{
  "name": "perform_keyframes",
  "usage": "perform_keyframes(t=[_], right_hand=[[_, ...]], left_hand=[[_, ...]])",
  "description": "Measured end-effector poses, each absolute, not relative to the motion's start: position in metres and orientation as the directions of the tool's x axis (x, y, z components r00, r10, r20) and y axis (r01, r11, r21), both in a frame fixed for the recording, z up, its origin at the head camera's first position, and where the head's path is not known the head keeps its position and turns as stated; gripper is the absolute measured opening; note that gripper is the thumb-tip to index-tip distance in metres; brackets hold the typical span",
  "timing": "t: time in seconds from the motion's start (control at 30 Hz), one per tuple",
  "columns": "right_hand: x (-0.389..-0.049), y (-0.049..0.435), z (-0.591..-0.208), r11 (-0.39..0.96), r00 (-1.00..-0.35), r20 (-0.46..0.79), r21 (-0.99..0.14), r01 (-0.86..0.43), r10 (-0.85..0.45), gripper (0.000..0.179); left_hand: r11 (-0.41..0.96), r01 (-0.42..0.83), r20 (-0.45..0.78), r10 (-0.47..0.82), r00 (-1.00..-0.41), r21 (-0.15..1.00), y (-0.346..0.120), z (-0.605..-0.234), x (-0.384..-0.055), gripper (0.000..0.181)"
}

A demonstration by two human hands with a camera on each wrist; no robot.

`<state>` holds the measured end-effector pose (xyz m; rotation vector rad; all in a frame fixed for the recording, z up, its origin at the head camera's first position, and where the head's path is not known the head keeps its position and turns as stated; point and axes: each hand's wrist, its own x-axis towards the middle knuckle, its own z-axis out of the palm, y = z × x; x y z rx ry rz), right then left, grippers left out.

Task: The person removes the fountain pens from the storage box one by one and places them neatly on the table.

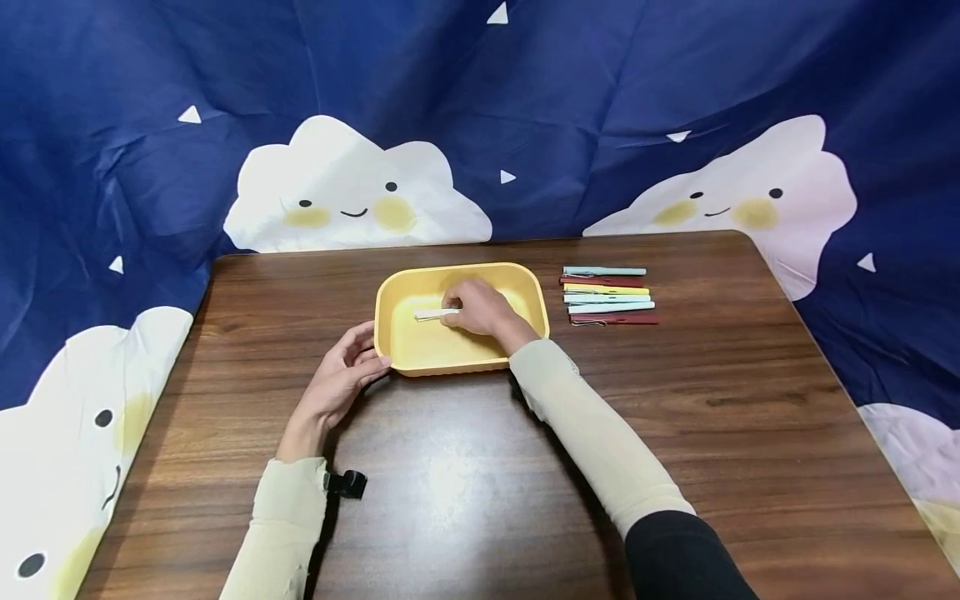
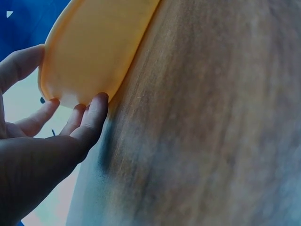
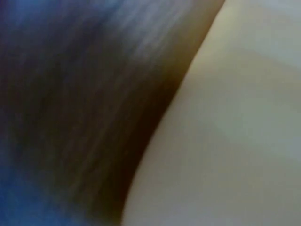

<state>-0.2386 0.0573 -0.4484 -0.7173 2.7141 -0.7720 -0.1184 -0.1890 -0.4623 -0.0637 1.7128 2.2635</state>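
Note:
A yellow rectangular box (image 1: 450,365) stands on the table toward its far side. Inside it, my right hand (image 1: 480,307) reaches down and pinches a white pen (image 1: 427,315) by its right end; the pen's clip end points left. My left hand (image 1: 348,367) steadies the box's left end, its fingertips spread along the wall and thumb at the near corner. The left wrist view shows these fingers (image 2: 96,110) resting against the end of the box (image 2: 94,52). In the right wrist view only a blurred pale surface and dark wood show; the hand is out of sight there.
To the right of the box lies a row of several pens (image 1: 609,289), light blue, white, yellow and dark red, roughly parallel. The brown wooden table (image 1: 750,433) ends at a dark blue curtain (image 1: 555,108) with white clouds behind it.

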Motion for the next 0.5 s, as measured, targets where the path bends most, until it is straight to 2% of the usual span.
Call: perform_keyframes(t=[0.5], right_hand=[[-0.2381,0.0612,-0.4457,0.614,-0.82,-0.035,-0.682,-0.397,-0.571,0.005]], left_hand=[[-0.228,-0.261,-0.215,0.207,-0.954,0.938,-0.1872,-0.4603,-0.1183,0.07]])
